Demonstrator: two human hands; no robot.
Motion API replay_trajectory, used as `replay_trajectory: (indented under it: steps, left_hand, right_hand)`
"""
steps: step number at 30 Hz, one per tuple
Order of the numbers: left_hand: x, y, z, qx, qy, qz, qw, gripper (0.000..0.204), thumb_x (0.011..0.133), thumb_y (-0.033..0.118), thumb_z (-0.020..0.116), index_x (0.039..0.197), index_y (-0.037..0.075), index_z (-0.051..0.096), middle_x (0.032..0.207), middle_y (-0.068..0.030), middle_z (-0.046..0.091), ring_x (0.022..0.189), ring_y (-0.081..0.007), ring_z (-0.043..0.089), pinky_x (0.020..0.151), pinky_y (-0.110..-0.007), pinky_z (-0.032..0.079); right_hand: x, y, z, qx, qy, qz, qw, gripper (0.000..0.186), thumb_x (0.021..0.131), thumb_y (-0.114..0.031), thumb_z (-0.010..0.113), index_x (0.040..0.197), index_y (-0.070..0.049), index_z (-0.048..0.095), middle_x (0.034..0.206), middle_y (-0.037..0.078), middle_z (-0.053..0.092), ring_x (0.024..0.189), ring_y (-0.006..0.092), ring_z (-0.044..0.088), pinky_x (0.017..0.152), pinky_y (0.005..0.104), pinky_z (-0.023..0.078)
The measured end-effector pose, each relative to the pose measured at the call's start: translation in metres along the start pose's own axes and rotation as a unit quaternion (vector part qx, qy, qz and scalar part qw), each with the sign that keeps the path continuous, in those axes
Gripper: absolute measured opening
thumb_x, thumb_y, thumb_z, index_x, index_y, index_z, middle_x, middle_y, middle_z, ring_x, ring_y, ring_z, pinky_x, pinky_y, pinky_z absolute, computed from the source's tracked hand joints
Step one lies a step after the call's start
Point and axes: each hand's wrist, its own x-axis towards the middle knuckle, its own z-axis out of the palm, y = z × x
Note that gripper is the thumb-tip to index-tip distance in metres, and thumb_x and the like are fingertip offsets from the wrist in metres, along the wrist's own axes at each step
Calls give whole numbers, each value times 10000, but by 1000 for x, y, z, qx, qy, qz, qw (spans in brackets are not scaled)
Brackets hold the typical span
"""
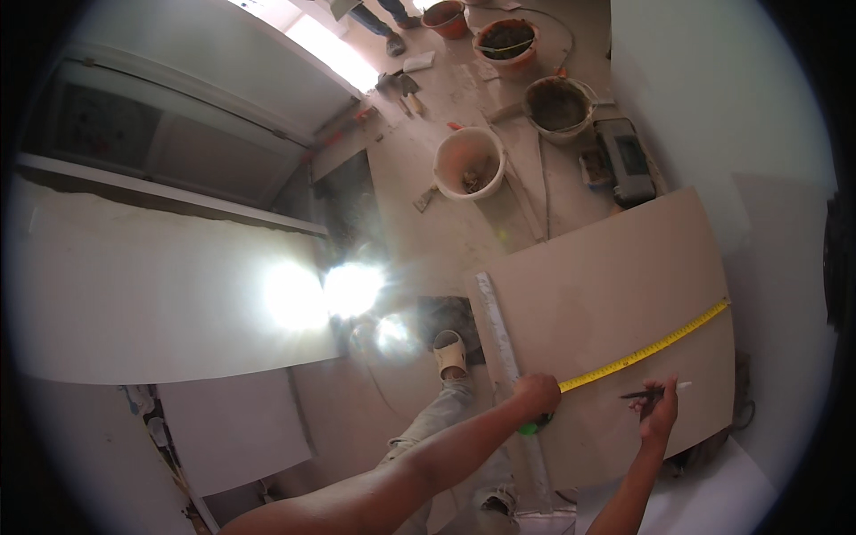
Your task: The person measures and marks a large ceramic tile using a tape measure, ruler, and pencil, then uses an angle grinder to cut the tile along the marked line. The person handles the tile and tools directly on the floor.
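Yellow tape measure (624, 362), run out across a big beige slab (588, 303), from near the slab's left edge over to the right one. Far end right at that right edge; can't make out whether hooked over it or just lying there.

Handling-wise, probably light, and springy rather than soft. Likely stiff enough while lying flat, but would expect kinking if pushed sideways, plus a quick snap back if let go. Best held by the body, keeping fingers off the thin edges. As for the slab, would guess heavy, rigid and brittle at the corners, so better taken by opposite edges.

Left hand (537, 395) closed in a fist at the near end of the tape, with a bit of green (530, 428), likely the case, poking out underneath. Right hand (658, 412) half curled, with a dark pen (637, 394) between the fingers, just below the tape. Can't tell about the tip touching the slab.

Along the slab's left side, a pale metal-looking bar (499, 325). Past that, a sandaled foot (451, 351). Further out, a pale bucket (442, 168) with some debris inside, a grey tool case (631, 165) near the wall, and more mucky buckets at the back.
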Motion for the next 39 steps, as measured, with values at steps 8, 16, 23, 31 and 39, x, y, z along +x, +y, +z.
replay_trajectory:
  steps: [8, 16, 23, 31, 39]
  left_hand:
    - [5, -1, 5, 10, -8, 0, 1000, 324, 877, 231, 582, 1100, 56, 739, 1077, -139, 719, 1020, -312, 706, 842, -451, 571]
    - [-2, -8, -1, 45, 6, 29, 999, 263, 867, 207, 616, 1045, 73, 756, 1035, -121, 727, 968, -314, 714, 793, -443, 578]
    - [7, -18, 4, 169, 24, 163, 972, 167, 818, 196, 647, 891, 102, 765, 932, -103, 733, 886, -287, 721, 723, -445, 583]
    - [-7, 10, -22, 23, -29, -44, 998, 363, 928, 314, 516, 1104, 78, 728, 1149, -165, 700, 1090, -345, 667, 945, -451, 516]
    - [-9, 3, -22, -19, -3, -51, 998, 400, 935, 295, 469, 1054, 20, 732, 1104, -211, 702, 1053, -384, 668, 940, -482, 509]
  right_hand:
    - [-1, -15, 30, -39, -96, -34, 994, 187, 897, -135, 737, 998, -47, 607, 729, 47, 612, 567, 173, 581, 613, 357, 545]
    - [-17, -4, 50, -82, -143, -17, 986, 175, 871, -92, 721, 951, -25, 581, 754, 51, 591, 609, 154, 589, 629, 337, 562]
    - [19, -4, 19, -36, -66, -73, 995, 138, 944, -179, 678, 954, -112, 557, 788, 26, 588, 709, 153, 626, 603, 355, 566]
    - [47, -20, 8, -171, 140, -41, 974, 303, 891, -307, 691, 833, -26, 595, 649, 39, 543, 442, 131, 473, 409, 311, 451]
    - [67, -7, 42, -291, 186, -68, 936, 275, 841, -228, 702, 779, 4, 570, 572, 25, 499, 402, 130, 449, 348, 310, 351]
